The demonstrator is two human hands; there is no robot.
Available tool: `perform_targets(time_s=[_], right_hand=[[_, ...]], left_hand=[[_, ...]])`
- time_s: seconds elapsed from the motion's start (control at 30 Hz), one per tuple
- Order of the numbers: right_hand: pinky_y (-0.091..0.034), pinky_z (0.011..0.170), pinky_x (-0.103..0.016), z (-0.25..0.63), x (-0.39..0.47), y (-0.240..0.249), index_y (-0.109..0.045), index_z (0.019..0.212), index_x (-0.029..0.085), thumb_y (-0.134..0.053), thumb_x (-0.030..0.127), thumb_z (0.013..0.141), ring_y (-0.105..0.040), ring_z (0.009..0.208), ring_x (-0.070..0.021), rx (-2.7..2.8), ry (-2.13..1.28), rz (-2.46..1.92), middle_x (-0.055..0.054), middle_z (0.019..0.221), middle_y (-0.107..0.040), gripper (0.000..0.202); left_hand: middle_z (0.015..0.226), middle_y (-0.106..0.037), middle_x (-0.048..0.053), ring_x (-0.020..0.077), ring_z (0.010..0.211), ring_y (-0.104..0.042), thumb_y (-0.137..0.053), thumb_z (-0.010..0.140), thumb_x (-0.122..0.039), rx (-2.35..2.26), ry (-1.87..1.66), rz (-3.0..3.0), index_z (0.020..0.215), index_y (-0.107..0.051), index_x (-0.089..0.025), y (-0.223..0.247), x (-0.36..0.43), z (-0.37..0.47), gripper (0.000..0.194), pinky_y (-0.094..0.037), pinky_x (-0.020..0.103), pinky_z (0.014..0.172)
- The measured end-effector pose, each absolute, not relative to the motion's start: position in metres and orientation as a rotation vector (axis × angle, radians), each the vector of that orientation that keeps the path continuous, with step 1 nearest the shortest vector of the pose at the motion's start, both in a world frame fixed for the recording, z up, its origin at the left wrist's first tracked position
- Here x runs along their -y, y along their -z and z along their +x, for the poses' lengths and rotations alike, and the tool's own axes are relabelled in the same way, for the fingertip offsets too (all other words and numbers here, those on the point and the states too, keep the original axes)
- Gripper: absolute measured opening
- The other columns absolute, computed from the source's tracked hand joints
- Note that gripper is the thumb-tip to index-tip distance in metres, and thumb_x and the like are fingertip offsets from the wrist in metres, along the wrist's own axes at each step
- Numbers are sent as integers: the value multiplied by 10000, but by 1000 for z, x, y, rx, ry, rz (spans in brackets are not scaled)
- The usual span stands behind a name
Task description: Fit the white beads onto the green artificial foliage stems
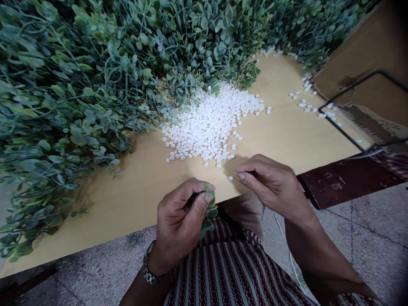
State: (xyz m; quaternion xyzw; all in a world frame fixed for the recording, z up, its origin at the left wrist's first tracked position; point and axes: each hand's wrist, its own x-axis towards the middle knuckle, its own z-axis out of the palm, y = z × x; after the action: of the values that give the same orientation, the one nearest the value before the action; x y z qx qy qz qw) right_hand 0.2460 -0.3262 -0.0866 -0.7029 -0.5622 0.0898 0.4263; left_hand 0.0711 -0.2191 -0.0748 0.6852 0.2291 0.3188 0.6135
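Between the thumb and fingers of my left hand [183, 216] is a small sprig of artificial green leaves [210, 211], hanging just past the table's front edge. My right hand [274, 187] is closed in a pinch over the edge of the table; anything between its fingertips is too small or hidden to make out. A single white bead-like piece [230, 178] lies just left of those fingertips. Beyond both hands spreads a heap of small white plastic pieces [207, 127], with a few strays around its rim.
Dense artificial greenery [127, 63] covers the back and left of the tabletop [127, 191]. At the right stand a torn cardboard box [366, 63] and a black metal frame [344, 134], with scattered white pieces beside them. A dark red surface [347, 182] sits lower at the right.
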Motion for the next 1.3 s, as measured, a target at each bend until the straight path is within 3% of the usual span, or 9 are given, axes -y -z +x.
perform_targets(time_s=[0.13,0.27,0.47,0.8,1.3], right_hand=[[-453,640,-291,247,320,86,-612,867,168,-514,172,859,-551,725,-155,1629,-257,-1874,-49,778,-587,99],[-447,639,-305,244,319,88,-589,814,162,-474,176,870,-528,712,-169,1733,-172,-1953,-56,754,-544,129],[-453,628,-313,240,323,92,-597,812,147,-515,115,825,-551,727,-179,1690,-79,-1873,-72,774,-582,89],[-461,540,-241,224,324,85,-637,800,197,-639,174,789,-550,595,-98,962,-867,-1166,8,675,-599,25],[-432,487,-188,224,318,102,-672,779,181,-675,210,763,-523,537,-70,780,-1079,-957,12,628,-582,33]], left_hand=[[741,-623,35,125,674,-565,-555,825,-85,-425,-778,1791,971,-665,-189,75,216,73,210,-450,235,557],[783,-637,62,153,735,-587,-531,830,-90,-345,-751,1872,967,-653,-168,74,215,75,199,-466,257,588],[695,-601,8,105,578,-555,-556,812,-114,-471,-742,1874,902,-586,-168,75,218,77,110,-457,223,539],[717,-636,41,120,673,-588,-586,761,-21,-273,-834,1839,823,-624,-137,80,221,86,137,-488,240,615],[650,-638,49,100,572,-565,-553,780,-33,-260,-859,1963,741,-652,-108,74,223,89,130,-481,208,533]])
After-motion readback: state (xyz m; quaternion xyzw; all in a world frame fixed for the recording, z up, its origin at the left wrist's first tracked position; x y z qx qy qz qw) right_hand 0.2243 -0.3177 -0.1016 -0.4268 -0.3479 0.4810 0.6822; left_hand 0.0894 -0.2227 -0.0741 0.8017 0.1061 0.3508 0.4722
